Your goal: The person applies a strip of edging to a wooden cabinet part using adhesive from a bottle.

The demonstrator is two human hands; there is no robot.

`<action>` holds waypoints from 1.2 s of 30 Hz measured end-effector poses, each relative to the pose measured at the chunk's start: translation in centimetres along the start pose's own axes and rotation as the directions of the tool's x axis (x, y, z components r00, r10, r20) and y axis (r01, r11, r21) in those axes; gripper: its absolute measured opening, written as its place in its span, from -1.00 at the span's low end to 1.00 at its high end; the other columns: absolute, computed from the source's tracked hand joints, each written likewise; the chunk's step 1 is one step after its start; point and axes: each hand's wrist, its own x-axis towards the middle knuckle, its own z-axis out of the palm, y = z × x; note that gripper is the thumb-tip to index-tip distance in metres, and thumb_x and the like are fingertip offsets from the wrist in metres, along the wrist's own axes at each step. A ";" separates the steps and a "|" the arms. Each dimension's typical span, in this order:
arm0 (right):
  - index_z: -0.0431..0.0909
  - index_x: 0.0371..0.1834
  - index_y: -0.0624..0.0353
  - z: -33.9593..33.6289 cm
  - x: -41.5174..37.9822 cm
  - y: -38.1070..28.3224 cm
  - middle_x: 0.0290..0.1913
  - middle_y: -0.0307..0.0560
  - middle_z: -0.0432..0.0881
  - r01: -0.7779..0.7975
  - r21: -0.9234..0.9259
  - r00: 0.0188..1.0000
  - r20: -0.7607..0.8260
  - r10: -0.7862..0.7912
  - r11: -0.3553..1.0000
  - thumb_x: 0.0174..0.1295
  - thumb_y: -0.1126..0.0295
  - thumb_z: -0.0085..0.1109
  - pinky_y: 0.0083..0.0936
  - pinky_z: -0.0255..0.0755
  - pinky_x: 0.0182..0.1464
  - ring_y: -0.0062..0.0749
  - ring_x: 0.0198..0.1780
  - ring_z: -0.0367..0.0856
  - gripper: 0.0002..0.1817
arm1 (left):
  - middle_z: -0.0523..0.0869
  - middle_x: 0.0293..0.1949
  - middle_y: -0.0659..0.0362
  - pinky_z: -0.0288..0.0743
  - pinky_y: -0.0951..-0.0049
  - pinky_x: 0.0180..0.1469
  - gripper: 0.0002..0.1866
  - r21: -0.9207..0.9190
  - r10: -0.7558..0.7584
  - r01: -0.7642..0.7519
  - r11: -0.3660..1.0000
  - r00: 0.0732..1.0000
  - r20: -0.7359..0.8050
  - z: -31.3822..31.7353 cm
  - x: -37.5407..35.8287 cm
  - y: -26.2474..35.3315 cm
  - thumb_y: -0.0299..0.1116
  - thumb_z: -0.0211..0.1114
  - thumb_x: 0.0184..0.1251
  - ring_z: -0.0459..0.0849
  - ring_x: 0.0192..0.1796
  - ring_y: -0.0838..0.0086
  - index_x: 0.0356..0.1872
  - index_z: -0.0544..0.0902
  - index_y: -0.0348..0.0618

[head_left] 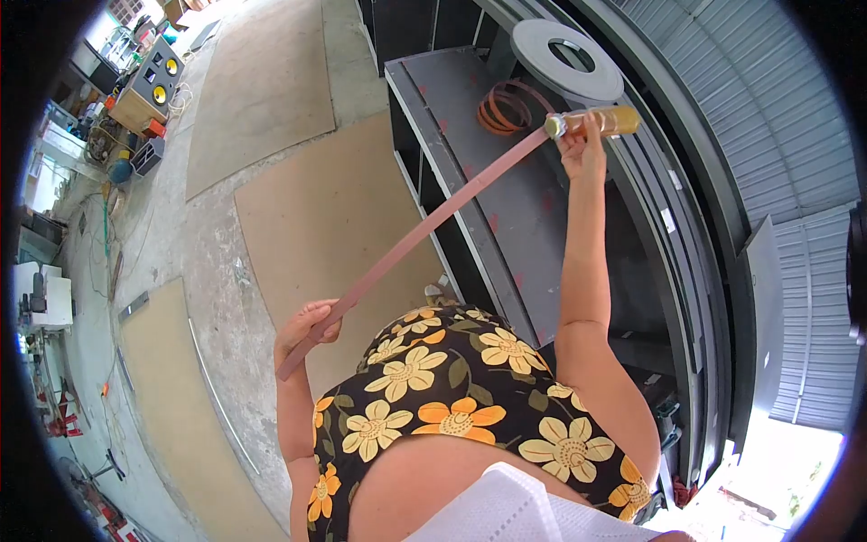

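A long reddish-brown flat strip (424,228) stretches diagonally across my view. My left hand (312,327) is closed on its near end, which sticks out below the fingers. At the far end, my right hand (582,152) grips a clear bottle (616,121) of amber liquid, lying sideways with its pale cap end right at the strip. Beyond that point the strip seems to run into a loose coil (504,108) on the dark grey panel surface (506,194). A flat white ring-shaped roll (567,60) sits just past the bottle.
Long dark panels (673,217) are stacked along the right. Brown boards (316,199) lie on the concrete floor (217,262) to the left. A wooden speaker box (149,88) with yellow cones stands at the far left, near cables and tools. Corrugated metal sheeting (777,135) rises at right.
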 end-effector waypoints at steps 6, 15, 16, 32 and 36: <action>0.31 0.00 0.18 -2.1 -2.4 4.6 -0.17 0.05 0.51 -0.007 -0.021 0.999 -0.040 0.006 1.000 0.16 0.29 0.23 -0.19 0.58 -0.08 0.01 -0.09 0.60 -0.58 | 0.57 -0.51 0.13 0.24 0.63 -0.52 -0.34 -0.199 0.189 -0.175 0.964 0.980 0.054 -0.9 -2.0 -1.5 -0.09 0.00 0.37 0.41 -0.58 0.60 0.32 0.14 -0.39; 0.16 0.03 0.12 0.2 -5.7 9.9 -0.18 0.01 0.49 0.039 0.014 0.999 -0.032 -0.039 0.999 0.15 0.38 0.24 -0.28 0.63 -0.28 -0.09 -0.25 0.65 -0.51 | 0.65 -0.32 0.13 0.37 0.66 -0.41 -0.48 -0.073 -0.007 -0.025 0.997 0.914 -0.406 -1.1 1.3 -7.0 -0.22 0.04 0.39 0.46 -0.49 0.64 0.31 0.25 -0.18; 0.15 0.03 0.12 0.5 -6.2 10.3 -0.18 0.01 0.49 0.037 0.016 0.999 -0.020 -0.037 0.999 0.15 0.39 0.23 -0.28 0.63 -0.29 -0.09 -0.25 0.65 -0.51 | 0.65 -0.31 0.15 0.38 0.66 -0.40 -0.50 0.087 -0.076 0.125 0.988 0.899 -0.430 0.5 2.5 -7.1 -0.23 0.06 0.38 0.46 -0.48 0.65 0.29 0.29 -0.17; 0.09 0.07 0.11 4.2 -16.7 14.1 -0.12 0.04 0.47 -0.081 -0.012 0.997 0.005 0.081 0.997 0.22 0.39 0.14 -0.34 0.61 -0.25 -0.13 -0.17 0.64 -0.54 | 0.62 -0.23 0.05 0.46 0.25 -0.07 -0.54 0.991 0.702 -0.027 0.129 0.708 -0.072 10.0 15.8 1.1 -0.28 0.35 0.06 0.59 -0.11 0.14 0.02 0.53 -0.13; 0.09 0.09 0.12 3.8 -17.4 13.7 -0.11 0.03 0.46 -0.108 -0.008 0.994 -0.026 0.107 0.994 0.20 0.37 0.16 -0.34 0.62 -0.24 -0.13 -0.17 0.64 -0.51 | 0.63 -0.25 -0.03 0.47 0.26 -0.09 -0.60 0.985 0.675 -0.107 0.135 0.737 -0.013 9.2 16.6 -0.2 -0.29 0.31 0.11 0.61 -0.19 0.09 -0.04 0.55 -0.26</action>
